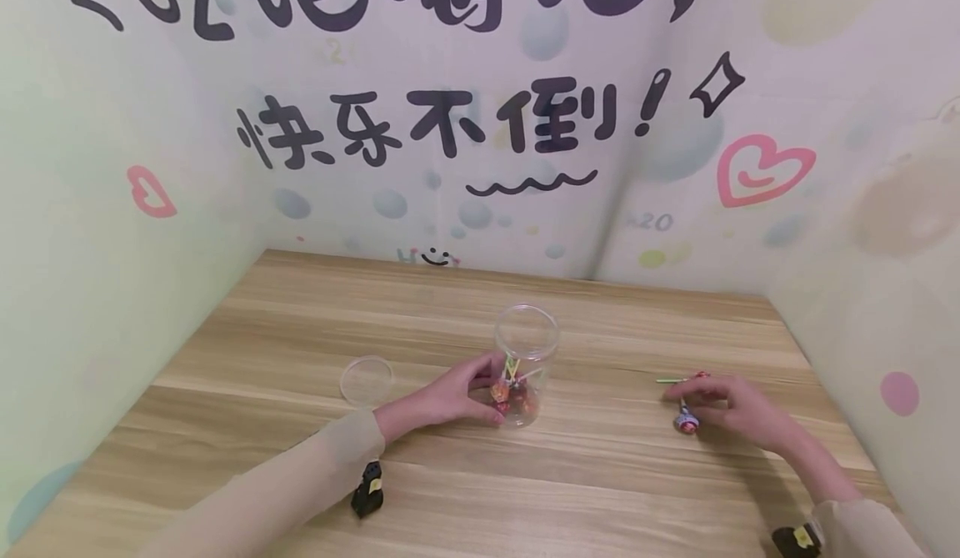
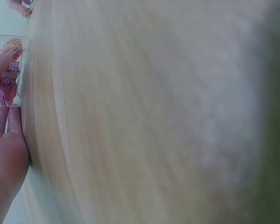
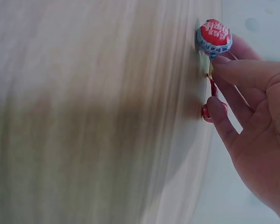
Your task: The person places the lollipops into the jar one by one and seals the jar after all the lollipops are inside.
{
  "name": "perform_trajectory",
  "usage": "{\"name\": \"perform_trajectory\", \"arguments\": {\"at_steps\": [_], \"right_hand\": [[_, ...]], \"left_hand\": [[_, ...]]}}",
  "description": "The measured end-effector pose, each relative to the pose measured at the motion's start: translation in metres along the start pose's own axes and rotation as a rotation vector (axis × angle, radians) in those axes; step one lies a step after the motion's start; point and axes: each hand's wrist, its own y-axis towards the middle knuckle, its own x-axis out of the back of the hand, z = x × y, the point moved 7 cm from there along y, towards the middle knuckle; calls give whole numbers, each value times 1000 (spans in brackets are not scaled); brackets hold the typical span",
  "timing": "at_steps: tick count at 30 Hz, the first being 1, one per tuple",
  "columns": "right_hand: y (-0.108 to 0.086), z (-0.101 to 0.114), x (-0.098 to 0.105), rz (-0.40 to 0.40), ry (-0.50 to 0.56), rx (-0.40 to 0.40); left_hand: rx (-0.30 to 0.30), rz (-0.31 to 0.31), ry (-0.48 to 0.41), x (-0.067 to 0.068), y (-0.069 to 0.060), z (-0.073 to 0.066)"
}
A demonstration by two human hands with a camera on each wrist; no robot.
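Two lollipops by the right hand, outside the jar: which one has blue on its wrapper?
The lower lollipop in the head view: its wrapper shows blue with red. The upper lollipop, partly hidden, shows red but no blue.

The left arm [image 1: 277, 487] stretches forward and rightward, its hand [image 1: 446, 395] gripping with thumb [image 1: 483, 412] nearer the body than the fingers, while the right arm [image 1: 821, 462] angles forward and inward, its hand [image 1: 738, 412] pinching between thumb and fingers.
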Motion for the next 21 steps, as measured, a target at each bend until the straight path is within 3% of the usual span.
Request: {"name": "perform_trajectory", "arguments": {"at_steps": [5,10,17,21], "right_hand": [[-1,-3,0,-17,-12,-26],[1,-3,-1,-38,-106,-53],[9,8,-4,-85,-209,48],[12,10,-7,-91,-230,54]], "left_hand": [[7,-2,1,0,-1,-1],[15,-3,1,0,-2,-1],[22,-10,15,0,-2,0],[17,-13,17,0,-2,1]]}}
